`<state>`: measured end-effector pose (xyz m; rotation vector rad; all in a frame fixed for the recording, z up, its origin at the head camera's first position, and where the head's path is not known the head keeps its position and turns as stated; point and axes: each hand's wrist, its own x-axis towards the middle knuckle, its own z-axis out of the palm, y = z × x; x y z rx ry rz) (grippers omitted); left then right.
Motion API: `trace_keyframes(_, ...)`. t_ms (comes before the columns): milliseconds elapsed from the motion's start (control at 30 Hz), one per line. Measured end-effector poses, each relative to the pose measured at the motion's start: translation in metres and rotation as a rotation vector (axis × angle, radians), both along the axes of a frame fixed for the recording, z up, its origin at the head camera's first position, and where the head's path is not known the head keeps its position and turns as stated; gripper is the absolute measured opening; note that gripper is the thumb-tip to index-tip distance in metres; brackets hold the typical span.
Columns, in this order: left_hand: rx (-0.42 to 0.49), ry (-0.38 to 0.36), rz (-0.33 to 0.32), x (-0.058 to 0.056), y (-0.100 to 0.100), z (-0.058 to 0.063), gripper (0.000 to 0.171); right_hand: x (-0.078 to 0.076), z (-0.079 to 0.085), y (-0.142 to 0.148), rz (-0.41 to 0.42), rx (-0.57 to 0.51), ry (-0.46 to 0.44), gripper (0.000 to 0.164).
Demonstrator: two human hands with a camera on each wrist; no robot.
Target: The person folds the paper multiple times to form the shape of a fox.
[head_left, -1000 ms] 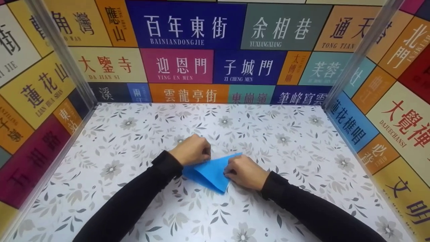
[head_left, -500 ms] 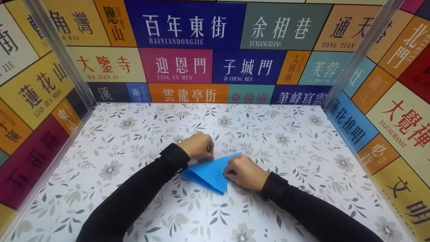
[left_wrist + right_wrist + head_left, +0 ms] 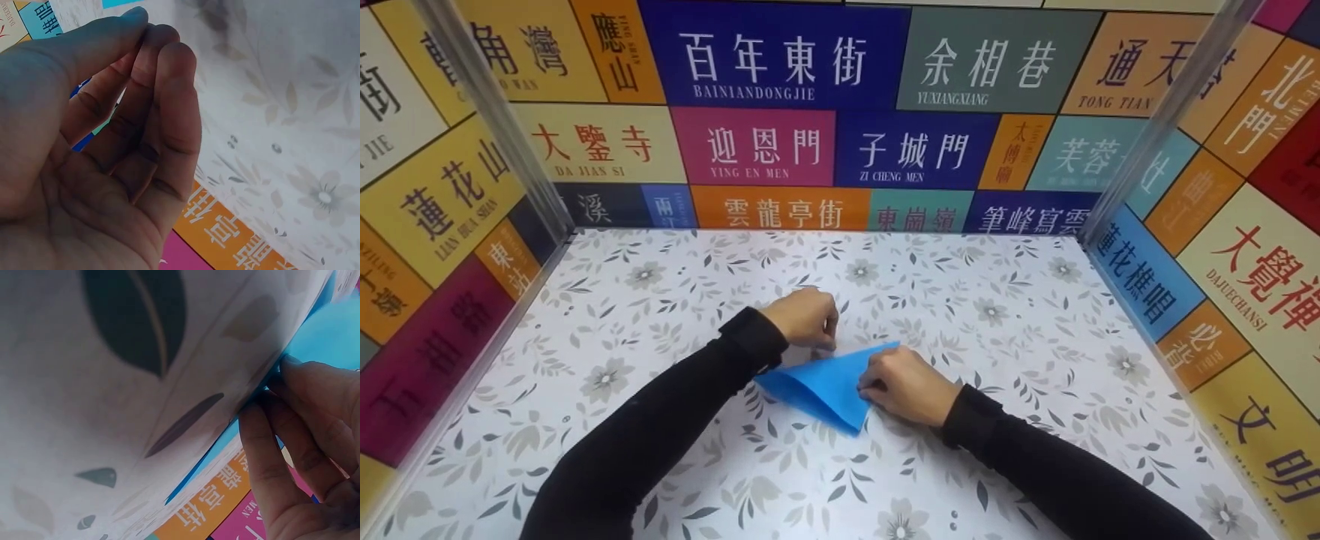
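A folded sheet of blue paper [image 3: 832, 382] lies on the flowered tabletop, its front edges parted like a loose cone. At its right edge my right hand [image 3: 911, 386] pinches it. The right wrist view has the thumb and fingers [image 3: 261, 455] of that hand at the blue paper [image 3: 332, 337], close against the tabletop. Just beyond the far edge of the sheet is my left hand [image 3: 804, 319], holding nothing. Its fingers are loosely curved, with the thumb tip near them, in the left wrist view [image 3: 112, 129]. There, only a sliver of blue paper shows at the top edge.
The white tabletop [image 3: 697, 450] has a grey leaf and flower print. Walls [image 3: 780, 142] of coloured panels with Chinese lettering stand at the back and both sides. Clear strips [image 3: 1162, 120] run up the corners.
My left hand has moved right and slightly away, off the far left part of the paper. The left flap of the sheet has spread a little leftward. My right hand has stayed in place.
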<state>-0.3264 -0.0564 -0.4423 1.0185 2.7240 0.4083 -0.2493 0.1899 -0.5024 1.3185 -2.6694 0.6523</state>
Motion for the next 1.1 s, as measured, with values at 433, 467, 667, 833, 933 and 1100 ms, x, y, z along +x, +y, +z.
trace_keyframes(433,-0.040,0.024,-0.026,-0.005,0.006,0.007,0.009,-0.001,0.000,0.002,-0.002,-0.010,-0.009,0.006)
trace_keyframes(467,-0.045,0.017,-0.024,-0.006,0.007,0.006,0.009,-0.002,0.000,0.002,0.001,-0.010,-0.009,0.006)
trace_keyframes(667,-0.065,-0.024,-0.001,-0.009,0.013,0.001,0.012,-0.001,-0.001,0.001,0.007,-0.014,-0.011,0.010)
trace_keyframes(833,-0.074,-0.027,-0.016,-0.010,0.018,-0.002,0.014,0.000,-0.003,0.001,0.002,-0.016,0.001,0.009)
trace_keyframes(933,-0.082,-0.049,-0.014,-0.010,0.020,-0.004,0.014,0.000,-0.003,0.002,-0.006,-0.008,-0.003,0.008)
trace_keyframes(1100,-0.085,-0.063,0.001,-0.010,0.022,-0.007,0.014,0.001,-0.003,0.002,0.000,-0.019,0.017,0.008)
